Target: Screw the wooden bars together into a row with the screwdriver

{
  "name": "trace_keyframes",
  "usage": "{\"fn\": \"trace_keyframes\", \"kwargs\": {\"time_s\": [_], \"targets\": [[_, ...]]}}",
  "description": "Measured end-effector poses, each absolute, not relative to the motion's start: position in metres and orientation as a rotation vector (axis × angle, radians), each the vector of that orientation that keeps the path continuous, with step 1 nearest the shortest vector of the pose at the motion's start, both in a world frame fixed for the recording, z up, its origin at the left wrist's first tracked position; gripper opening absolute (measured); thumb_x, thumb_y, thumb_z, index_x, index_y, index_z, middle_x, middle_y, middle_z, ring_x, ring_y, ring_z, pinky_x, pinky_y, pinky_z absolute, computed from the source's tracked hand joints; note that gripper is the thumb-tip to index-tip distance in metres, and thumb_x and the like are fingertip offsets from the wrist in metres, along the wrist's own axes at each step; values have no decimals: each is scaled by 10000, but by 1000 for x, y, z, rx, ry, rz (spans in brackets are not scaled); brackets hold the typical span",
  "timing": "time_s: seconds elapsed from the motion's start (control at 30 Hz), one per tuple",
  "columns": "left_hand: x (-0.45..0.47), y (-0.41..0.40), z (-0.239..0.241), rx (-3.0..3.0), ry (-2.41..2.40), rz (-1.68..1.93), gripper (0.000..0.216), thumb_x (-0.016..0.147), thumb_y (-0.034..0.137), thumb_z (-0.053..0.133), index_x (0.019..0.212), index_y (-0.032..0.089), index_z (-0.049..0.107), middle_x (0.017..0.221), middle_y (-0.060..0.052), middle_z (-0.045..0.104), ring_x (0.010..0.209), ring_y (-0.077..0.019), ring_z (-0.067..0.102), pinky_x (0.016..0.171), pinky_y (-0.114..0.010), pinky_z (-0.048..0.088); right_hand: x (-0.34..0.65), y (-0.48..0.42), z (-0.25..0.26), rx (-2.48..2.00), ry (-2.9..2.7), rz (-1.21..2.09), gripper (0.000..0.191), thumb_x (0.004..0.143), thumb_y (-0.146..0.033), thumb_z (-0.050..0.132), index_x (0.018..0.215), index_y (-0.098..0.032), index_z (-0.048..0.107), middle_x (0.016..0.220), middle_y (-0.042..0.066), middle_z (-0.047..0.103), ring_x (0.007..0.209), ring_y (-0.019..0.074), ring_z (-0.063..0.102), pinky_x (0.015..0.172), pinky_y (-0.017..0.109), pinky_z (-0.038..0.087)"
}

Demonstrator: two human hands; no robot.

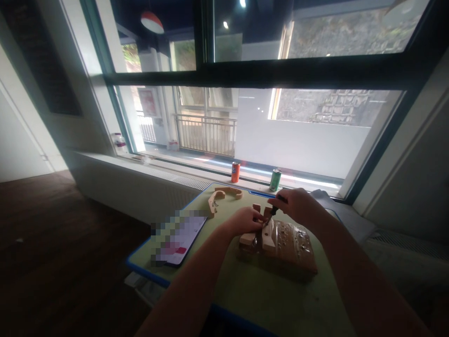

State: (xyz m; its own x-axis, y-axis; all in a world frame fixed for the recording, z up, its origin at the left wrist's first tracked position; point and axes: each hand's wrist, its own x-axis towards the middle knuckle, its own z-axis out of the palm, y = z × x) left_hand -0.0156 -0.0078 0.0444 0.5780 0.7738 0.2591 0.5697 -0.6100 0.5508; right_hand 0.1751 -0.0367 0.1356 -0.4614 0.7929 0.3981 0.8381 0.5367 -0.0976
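Note:
My right hand (293,202) is closed around the black handle of a screwdriver (276,207), which slants down to the left. Its tip meets a pale wooden piece (268,239) in front of the fingers. My left hand (245,221) has its fingers pinched together at that tip; whatever lies between them is too small to make out. Beneath both hands rests a brown block wrapped in clear plastic (296,248), with the wooden pieces on its left part. Small wooden uprights (257,207) rise just behind my left fingers.
Curved wooden parts (214,200) lie at the table's far left. A tablet (182,241), partly blurred out, is on the green table (266,292) with blue edging. On the window sill stand an orange can (235,172) and a green can (275,179). Grey cloth (345,217) is at right.

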Motion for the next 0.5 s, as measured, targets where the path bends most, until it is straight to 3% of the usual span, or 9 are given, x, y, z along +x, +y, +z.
{"fn": "trace_keyframes", "kwargs": {"time_s": [0.1,0.2,0.3,0.37,0.5], "targets": [[-15,-9,45,2386,1083,702,316,744,362,515,960,208,688,869,-21,653,723,-133,555,677,-211,392,169,-36,133,-1346,-2280,-232,384,824,-505,428,823,-181,633,608,41,615,514,142,525,490,242,322],[-14,-11,45,2366,1110,706,342,749,373,507,991,203,678,865,-29,661,725,-141,559,679,-217,396,170,-36,132,-1267,-2275,-100,306,829,-425,468,979,-197,606,710,32,650,552,128,546,513,224,346],[-14,-12,44,2353,1167,701,378,751,400,500,1025,197,664,870,-38,671,724,-150,564,688,-227,404,178,-38,138,-1217,-2324,17,294,862,-367,413,1014,-209,609,797,33,666,616,124,570,550,217,365],[-15,-12,44,2346,1184,695,386,752,413,496,1029,201,662,873,-38,676,724,-154,566,690,-231,408,183,-40,142,-1269,-2353,-1,330,873,-384,373,940,-204,642,740,30,661,587,124,561,532,221,352],[-15,-11,43,2355,1164,690,373,744,405,506,1032,225,659,868,-26,677,719,-148,568,698,-230,409,182,-41,146,-1459,-2311,-326,526,797,-575,400,554,-167,623,487,38,562,444,125,473,463,249,276]]}}
